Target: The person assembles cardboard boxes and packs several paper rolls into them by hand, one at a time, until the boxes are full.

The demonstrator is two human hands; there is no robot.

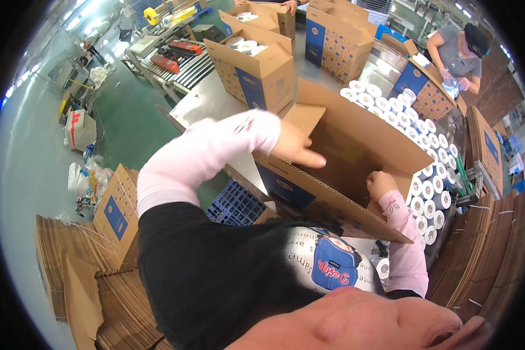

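An open cardboard carton (351,156) with a printed blue panel stands in front of me at the table edge, its long flaps raised. At its left end, my left hand (297,147) reaches over the folded-out end flap (304,116), thumb stretched out over the opening and the other fingers partly hidden. My right hand (381,184) is closed, knuckles up, at the carton's right end beside the end flap (398,175). Whatever it may hold is hidden. Brown inner walls show in the opening, but the bottom is in shadow.
Many white-ended rolls (429,189) stand packed along the right. Filled cartons (262,70) and another carton (338,44) stand farther back near a roller conveyor (184,64). A co-worker (458,58) handles a carton at the far right. Flattened cardboard stacks (478,256) and a blue crate (236,203) lie nearby.
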